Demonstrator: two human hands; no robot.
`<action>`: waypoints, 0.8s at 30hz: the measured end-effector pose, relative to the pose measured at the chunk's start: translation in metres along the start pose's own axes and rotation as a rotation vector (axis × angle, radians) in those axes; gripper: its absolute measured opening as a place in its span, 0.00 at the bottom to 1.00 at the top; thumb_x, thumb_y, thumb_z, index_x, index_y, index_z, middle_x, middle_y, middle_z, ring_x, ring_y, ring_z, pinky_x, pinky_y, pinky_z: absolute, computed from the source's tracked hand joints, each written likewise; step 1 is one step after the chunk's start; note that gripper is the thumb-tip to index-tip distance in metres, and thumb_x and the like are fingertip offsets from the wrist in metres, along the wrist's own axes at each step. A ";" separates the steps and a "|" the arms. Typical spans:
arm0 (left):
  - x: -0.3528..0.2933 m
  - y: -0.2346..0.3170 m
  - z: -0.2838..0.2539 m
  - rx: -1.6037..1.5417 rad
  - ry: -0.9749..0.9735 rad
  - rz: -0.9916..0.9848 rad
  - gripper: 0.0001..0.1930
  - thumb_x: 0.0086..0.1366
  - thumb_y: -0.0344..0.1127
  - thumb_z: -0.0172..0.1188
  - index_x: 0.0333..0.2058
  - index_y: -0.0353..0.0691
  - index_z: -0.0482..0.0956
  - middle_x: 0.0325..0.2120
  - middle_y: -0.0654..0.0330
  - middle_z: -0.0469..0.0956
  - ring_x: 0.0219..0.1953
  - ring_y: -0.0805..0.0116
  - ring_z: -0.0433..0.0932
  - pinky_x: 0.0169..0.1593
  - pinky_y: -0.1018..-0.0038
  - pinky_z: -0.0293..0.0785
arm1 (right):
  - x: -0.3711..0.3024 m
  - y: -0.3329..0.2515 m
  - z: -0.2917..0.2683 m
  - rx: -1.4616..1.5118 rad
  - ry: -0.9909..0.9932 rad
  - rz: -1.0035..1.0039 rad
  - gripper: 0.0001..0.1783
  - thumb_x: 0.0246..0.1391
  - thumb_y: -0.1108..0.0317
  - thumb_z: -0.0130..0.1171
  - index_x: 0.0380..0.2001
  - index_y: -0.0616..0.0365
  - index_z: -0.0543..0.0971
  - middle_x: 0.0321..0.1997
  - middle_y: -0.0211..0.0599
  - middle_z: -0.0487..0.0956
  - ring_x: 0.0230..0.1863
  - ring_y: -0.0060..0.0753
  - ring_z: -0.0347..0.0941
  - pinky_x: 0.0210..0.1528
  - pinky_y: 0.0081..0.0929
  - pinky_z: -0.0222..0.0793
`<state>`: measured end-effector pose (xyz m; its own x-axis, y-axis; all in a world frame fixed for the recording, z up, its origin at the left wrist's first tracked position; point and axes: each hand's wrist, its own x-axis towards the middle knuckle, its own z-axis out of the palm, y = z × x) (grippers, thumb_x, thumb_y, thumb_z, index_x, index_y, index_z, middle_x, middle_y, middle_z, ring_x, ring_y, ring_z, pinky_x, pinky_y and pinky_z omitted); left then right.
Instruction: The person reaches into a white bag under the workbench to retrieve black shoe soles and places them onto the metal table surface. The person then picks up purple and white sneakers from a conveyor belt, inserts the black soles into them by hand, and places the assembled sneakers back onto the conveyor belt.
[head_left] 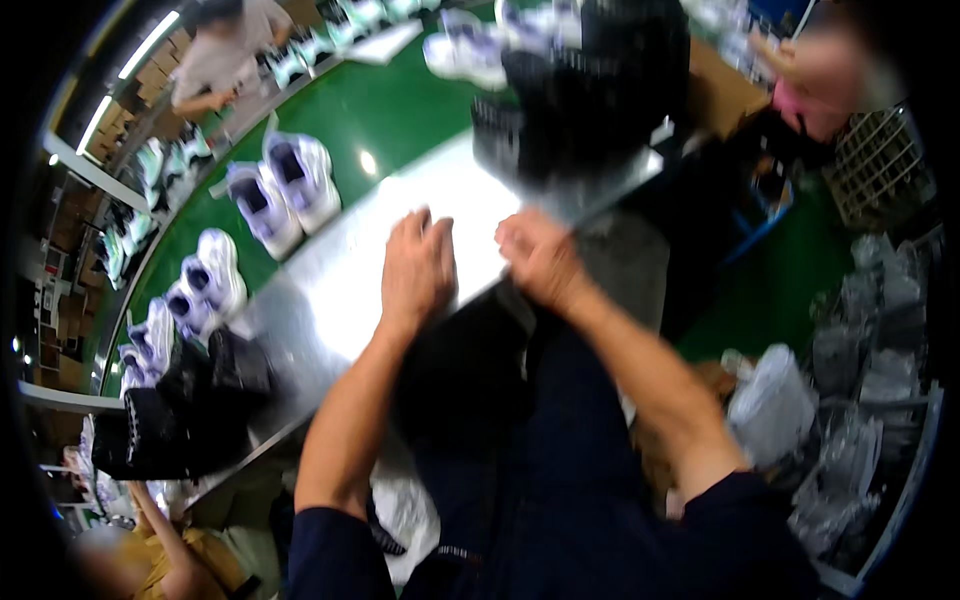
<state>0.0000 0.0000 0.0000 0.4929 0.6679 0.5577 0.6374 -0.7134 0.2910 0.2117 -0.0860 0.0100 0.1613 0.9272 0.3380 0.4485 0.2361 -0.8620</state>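
My left hand [418, 268] is over the bright metal bench top [345, 285], its fingers curled and its thumb drawn close to them. Opposite it, a short gap away, my right hand [543, 258] is curled too, with knuckles up. Nothing can be made out in the gap between them. Whatever the fingertips may pinch is hidden or too small to name. Below the hands, against my dark clothes, lies a black shape [465, 350] whose kind I cannot tell. Left of my left hand, a pair of white and lilac sneakers [283, 190] rests on the green belt [385, 110].
Dark blocky items are heaped at the bench's far end [580, 100] and near-left end [185, 410]. More lilac sneakers [208, 280] line the belt. Clear plastic bags [775, 400] hang at right beside a crate [880, 165]. Other people work around the line.
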 end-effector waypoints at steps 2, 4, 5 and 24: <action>-0.003 0.010 -0.024 -0.041 -0.014 -0.015 0.13 0.67 0.32 0.56 0.47 0.36 0.82 0.50 0.39 0.77 0.54 0.42 0.75 0.61 0.57 0.70 | -0.018 -0.033 -0.016 0.193 0.113 0.099 0.09 0.67 0.70 0.54 0.40 0.62 0.81 0.36 0.37 0.83 0.39 0.27 0.81 0.45 0.25 0.78; -0.060 -0.004 -0.025 0.028 -0.171 -0.030 0.13 0.68 0.33 0.56 0.48 0.39 0.82 0.52 0.42 0.77 0.56 0.43 0.74 0.62 0.58 0.70 | -0.103 0.012 0.000 0.364 0.319 0.333 0.08 0.66 0.69 0.55 0.38 0.62 0.81 0.32 0.35 0.83 0.36 0.23 0.80 0.39 0.22 0.77; -0.045 -0.003 -0.028 0.052 -0.159 -0.026 0.13 0.68 0.33 0.56 0.49 0.41 0.82 0.53 0.44 0.77 0.58 0.43 0.73 0.62 0.58 0.70 | -0.114 0.032 -0.024 0.278 0.363 0.349 0.09 0.67 0.66 0.57 0.38 0.62 0.80 0.34 0.34 0.82 0.35 0.24 0.79 0.38 0.23 0.76; -0.023 0.011 -0.015 0.111 -0.294 -0.034 0.18 0.71 0.40 0.53 0.53 0.36 0.79 0.57 0.44 0.74 0.60 0.44 0.72 0.64 0.55 0.68 | -0.464 0.207 0.004 -0.240 -0.030 1.409 0.23 0.58 0.52 0.64 0.37 0.65 0.85 0.33 0.54 0.85 0.39 0.46 0.82 0.46 0.39 0.75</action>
<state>-0.0134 -0.0262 0.0016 0.6102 0.7349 0.2959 0.7091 -0.6732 0.2097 0.2257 -0.4667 -0.3267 0.5720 0.3486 -0.7424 0.0680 -0.9222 -0.3806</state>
